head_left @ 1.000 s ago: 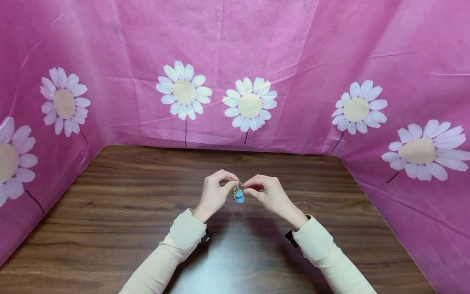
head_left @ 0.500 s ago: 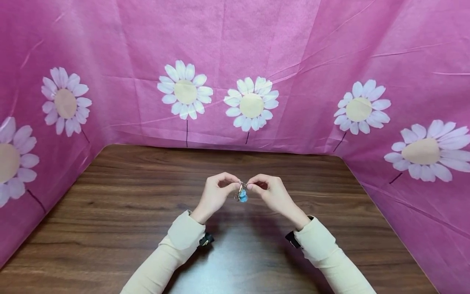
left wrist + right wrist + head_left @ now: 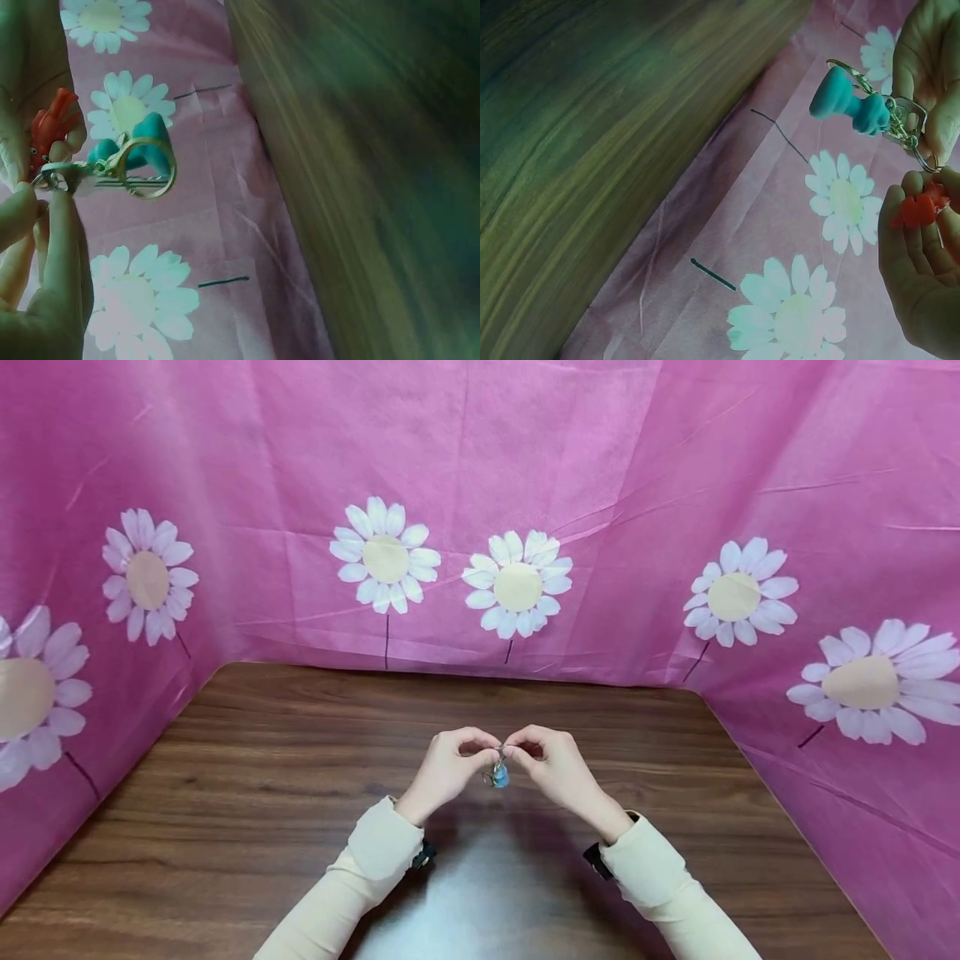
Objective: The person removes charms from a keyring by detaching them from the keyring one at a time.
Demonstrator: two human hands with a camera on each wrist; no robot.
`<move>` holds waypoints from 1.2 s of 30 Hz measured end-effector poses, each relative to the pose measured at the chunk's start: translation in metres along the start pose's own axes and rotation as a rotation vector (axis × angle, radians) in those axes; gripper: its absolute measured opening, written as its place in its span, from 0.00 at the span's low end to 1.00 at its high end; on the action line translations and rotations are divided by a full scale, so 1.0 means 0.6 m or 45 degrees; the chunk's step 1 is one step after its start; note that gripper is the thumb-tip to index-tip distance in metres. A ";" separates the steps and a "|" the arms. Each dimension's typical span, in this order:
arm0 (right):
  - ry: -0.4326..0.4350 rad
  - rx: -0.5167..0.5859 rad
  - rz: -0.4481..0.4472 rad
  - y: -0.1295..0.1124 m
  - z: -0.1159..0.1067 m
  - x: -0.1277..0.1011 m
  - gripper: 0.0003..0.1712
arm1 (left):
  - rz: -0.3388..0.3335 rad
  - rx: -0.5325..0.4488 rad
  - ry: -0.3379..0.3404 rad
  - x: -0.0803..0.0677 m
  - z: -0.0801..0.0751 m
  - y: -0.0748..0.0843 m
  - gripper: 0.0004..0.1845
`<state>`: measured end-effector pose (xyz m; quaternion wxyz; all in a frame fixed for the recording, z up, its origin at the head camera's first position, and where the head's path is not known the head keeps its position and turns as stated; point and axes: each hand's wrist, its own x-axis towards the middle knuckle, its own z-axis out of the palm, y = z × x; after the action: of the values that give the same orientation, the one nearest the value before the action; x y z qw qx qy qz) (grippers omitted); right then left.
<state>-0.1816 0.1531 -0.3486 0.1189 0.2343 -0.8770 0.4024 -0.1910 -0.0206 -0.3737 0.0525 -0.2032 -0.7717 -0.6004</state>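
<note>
Over the table's middle my left hand [image 3: 442,772] and right hand [image 3: 558,772] meet fingertip to fingertip at a small metal ring [image 3: 924,159]. The left thumb and fingers pinch the ring from their side; the right thumb and index finger pinch it from the other. Below them dangles a blue-green figure charm [image 3: 501,775], with a larger gold ring [image 3: 175,169] and keys [image 3: 135,182] seen edge-on in the left wrist view. Against the right hand's curled fingers lies a red figure charm [image 3: 919,210], hidden in the head view. Fingertips partly cover the small ring.
A dark wood-grain table [image 3: 300,735] lies beneath the hands. Pink cloth [image 3: 600,443] printed with white daisies [image 3: 517,587] surrounds its back and both sides. Black bands [image 3: 597,862] show at the cuffs.
The hands have drawn together, closing the gap between their fingertips at the ring. The red charm, visible in the right hand a second ago, is now out of the head view.
</note>
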 end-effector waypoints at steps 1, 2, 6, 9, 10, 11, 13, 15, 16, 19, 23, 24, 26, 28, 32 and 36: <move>-0.003 -0.006 -0.012 0.000 0.000 -0.001 0.02 | 0.025 0.041 0.020 -0.001 0.001 -0.001 0.04; -0.004 -0.007 -0.022 0.000 0.001 -0.002 0.02 | 0.046 0.074 0.043 -0.001 0.001 -0.002 0.04; -0.030 0.011 -0.019 0.002 -0.003 -0.002 0.04 | 0.069 0.071 0.141 0.000 0.000 -0.006 0.03; -0.077 0.037 -0.025 0.005 -0.007 0.000 0.08 | 0.052 -0.017 0.174 0.002 -0.001 -0.006 0.03; -0.095 0.040 -0.031 0.006 -0.008 0.000 0.09 | 0.049 -0.040 0.179 0.003 -0.002 -0.006 0.03; -0.113 0.046 -0.038 0.007 -0.009 -0.001 0.10 | 0.047 -0.053 0.181 0.003 -0.002 -0.005 0.02; -0.138 0.045 -0.064 0.009 -0.010 -0.002 0.12 | 0.048 -0.063 0.182 0.004 -0.002 -0.005 0.02; -0.144 0.031 -0.088 0.011 -0.010 -0.004 0.14 | 0.049 -0.055 0.184 0.003 -0.001 -0.005 0.02; -0.144 0.025 -0.091 0.013 -0.011 -0.005 0.14 | 0.045 -0.049 0.188 0.003 -0.001 -0.005 0.02; -0.134 0.029 -0.085 0.017 -0.010 -0.007 0.14 | 0.013 -0.076 0.188 0.002 0.000 -0.007 0.03; -0.133 0.071 -0.029 0.022 -0.012 -0.008 0.14 | -0.022 -0.132 0.197 0.002 0.001 -0.008 0.04; -0.136 0.072 -0.019 0.023 -0.012 -0.008 0.15 | -0.029 -0.135 0.200 0.000 0.000 0.000 0.04; -0.140 0.068 -0.005 0.024 -0.013 -0.008 0.15 | -0.039 -0.123 0.209 -0.003 -0.004 0.017 0.04; -0.140 0.068 0.007 0.024 -0.015 -0.008 0.16 | -0.059 -0.125 0.212 -0.007 -0.007 0.034 0.05; -0.130 0.087 0.045 0.024 -0.016 -0.009 0.15 | -0.080 -0.136 0.208 -0.012 -0.013 0.052 0.05; -0.101 0.070 0.036 0.023 -0.015 -0.007 0.13 | -0.068 -0.150 0.217 -0.012 -0.016 0.049 0.05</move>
<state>-0.1848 0.1692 -0.3535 0.0719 0.2410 -0.8728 0.4183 -0.1747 -0.0256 -0.3466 0.0901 -0.1336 -0.7329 -0.6610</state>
